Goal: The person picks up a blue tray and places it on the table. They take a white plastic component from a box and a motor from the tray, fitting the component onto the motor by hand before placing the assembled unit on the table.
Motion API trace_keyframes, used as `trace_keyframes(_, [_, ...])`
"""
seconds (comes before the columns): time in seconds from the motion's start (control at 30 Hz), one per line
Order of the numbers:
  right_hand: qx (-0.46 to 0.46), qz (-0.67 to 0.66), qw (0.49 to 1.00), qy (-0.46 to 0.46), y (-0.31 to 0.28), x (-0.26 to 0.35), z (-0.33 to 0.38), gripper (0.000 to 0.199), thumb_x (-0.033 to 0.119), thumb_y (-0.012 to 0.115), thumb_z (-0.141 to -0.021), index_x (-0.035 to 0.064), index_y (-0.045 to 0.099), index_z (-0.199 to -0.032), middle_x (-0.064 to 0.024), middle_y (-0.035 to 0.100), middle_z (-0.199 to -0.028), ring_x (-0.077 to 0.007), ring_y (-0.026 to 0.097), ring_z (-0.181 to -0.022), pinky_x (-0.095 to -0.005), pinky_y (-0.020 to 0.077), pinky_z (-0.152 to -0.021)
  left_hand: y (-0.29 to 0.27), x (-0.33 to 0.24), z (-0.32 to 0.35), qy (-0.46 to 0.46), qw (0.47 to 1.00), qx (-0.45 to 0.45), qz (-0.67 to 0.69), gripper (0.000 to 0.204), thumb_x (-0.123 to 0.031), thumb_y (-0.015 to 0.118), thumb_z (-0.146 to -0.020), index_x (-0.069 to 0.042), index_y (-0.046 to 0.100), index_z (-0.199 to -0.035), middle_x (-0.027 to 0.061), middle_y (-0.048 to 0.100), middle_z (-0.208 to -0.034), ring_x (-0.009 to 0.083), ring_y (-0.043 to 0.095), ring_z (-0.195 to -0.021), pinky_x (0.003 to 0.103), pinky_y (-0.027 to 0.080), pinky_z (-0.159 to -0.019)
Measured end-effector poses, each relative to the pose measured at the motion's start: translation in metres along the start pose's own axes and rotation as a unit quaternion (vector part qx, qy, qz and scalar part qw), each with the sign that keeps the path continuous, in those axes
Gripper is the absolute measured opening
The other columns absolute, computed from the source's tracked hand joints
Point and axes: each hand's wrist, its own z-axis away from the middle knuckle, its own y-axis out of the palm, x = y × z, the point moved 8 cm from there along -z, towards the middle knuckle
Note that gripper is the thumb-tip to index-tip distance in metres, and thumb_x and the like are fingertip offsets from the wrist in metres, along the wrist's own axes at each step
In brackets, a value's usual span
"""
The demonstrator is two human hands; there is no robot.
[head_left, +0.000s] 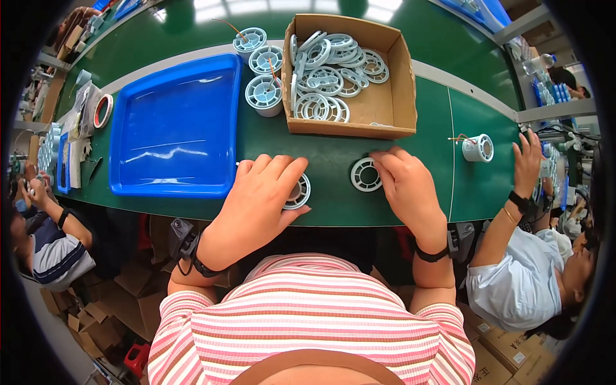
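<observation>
My left hand [260, 199] is closed around a white spoked round part [299, 192] near the table's front edge. Its palm and fingers hide most of that part, so I cannot tell how deep it is. To the right, my right hand [410, 189] pinches the right rim of a flat white spoked ring [354, 174] between thumb and fingers, low over the green tabletop. Beyond both hands stands an open cardboard box [359, 128] holding a heap of similar pale rings [321, 82].
A blue tray [173, 189] lies left of the box. Between them stand several pale spools [264, 93], some with wires. Another wired spool [478, 149] sits to the right, near a co-worker's hand [527, 163]. A tape roll [102, 110] is at far left.
</observation>
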Motion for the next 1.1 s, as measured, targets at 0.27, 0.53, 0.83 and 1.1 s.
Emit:
trace_keyframes(0.27, [0.003,-0.107,0.99,-0.087,0.005,-0.005,0.02,0.053,0.0,0.079,-0.076,0.0059,0.064,-0.127,-0.0157,0.061,-0.129,-0.0349,0.06,-0.116,-0.0418,0.0508,-0.096,0.012,-0.01,0.002,-0.021,0.999,-0.005,0.024,0.074,-0.028,0.086,-0.075,-0.007,0.051,-0.137,0.0096,0.061,-0.113,0.0283,0.058,-0.096,0.038,0.048,-0.082])
trace_keyframes(0.53, [-0.054,-0.264,0.96,-0.076,-0.006,0.035,0.035,0.063,-0.003,0.08,-0.072,0.0036,0.061,-0.132,-0.0148,0.063,-0.132,-0.0324,0.06,-0.121,-0.0413,0.0502,-0.101,0.035,0.006,0.011,-0.149,0.938,0.001,0.313,0.072,-0.011,0.084,-0.081,-0.006,0.047,-0.143,0.0088,0.063,-0.124,0.0224,0.067,-0.107,0.033,0.056,-0.087])
trace_keyframes(0.83, [-0.06,-0.226,0.964,-0.127,0.01,0.067,0.021,0.078,-0.002,0.082,-0.071,0.0049,0.051,-0.142,-0.0124,0.065,-0.131,-0.0313,0.063,-0.118,-0.0388,0.0519,-0.1,0.074,0.001,-0.002,-0.167,0.76,0.078,0.623,0.064,0.005,0.072,-0.084,-0.004,0.049,-0.142,0.0066,0.062,-0.127,0.0138,0.063,-0.113,0.031,0.056,-0.093])
trace_keyframes(1.1, [-0.033,-0.242,0.963,-0.113,0.015,0.058,0.019,0.07,0.0,0.084,-0.072,0.0037,0.053,-0.135,-0.011,0.065,-0.131,-0.0297,0.063,-0.117,-0.0374,0.0519,-0.1,0.069,-0.001,-0.006,-0.176,0.761,0.133,0.61,0.066,0.006,0.071,-0.085,-0.003,0.047,-0.145,0.0053,0.063,-0.124,0.0118,0.063,-0.112,0.028,0.056,-0.089])
